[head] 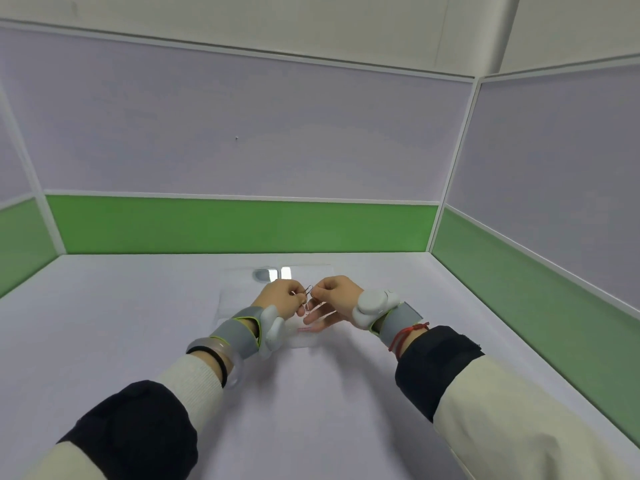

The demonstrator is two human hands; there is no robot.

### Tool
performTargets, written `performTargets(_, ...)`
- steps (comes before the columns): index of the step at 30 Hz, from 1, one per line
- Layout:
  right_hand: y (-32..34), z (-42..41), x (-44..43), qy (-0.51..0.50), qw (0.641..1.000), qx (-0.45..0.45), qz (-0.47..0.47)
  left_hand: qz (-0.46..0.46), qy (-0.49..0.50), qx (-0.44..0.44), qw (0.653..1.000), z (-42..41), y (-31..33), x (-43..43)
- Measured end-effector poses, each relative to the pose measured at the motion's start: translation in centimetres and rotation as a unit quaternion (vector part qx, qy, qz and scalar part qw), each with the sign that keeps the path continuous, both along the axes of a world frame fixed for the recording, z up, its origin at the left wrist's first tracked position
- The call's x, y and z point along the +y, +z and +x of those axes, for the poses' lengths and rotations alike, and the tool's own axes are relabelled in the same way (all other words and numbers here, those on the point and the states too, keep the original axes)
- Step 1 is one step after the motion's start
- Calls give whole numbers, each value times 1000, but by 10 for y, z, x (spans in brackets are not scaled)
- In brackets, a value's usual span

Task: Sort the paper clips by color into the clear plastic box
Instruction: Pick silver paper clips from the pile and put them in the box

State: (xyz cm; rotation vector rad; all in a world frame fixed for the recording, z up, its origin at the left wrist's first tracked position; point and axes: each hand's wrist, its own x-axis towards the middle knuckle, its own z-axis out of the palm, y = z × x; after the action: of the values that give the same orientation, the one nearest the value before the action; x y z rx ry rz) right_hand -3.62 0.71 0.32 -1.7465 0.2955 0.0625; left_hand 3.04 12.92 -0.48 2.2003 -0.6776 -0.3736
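Paper clips: a few linked wire ones, dark and pinkish, held in the air between both hands above the clear plastic box. Left hand pinches them with thumb and forefinger; right hand pinches the upper clip the same way, its lower fingers loosely extended. Box lies flat on the white desk, mid-table, near the green-banded partition. Contents too faint to tell.
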Motion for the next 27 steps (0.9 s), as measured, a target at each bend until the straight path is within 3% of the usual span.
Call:
performTargets(19, -4, 57, 69, -37, 991, -9, -128, 6, 62, 34, 997, 34, -2, 80)
performTargets(27, -6, 59, 72, -51, 992, 2, -113, 25, 47, 67, 996, 35, -8, 78)
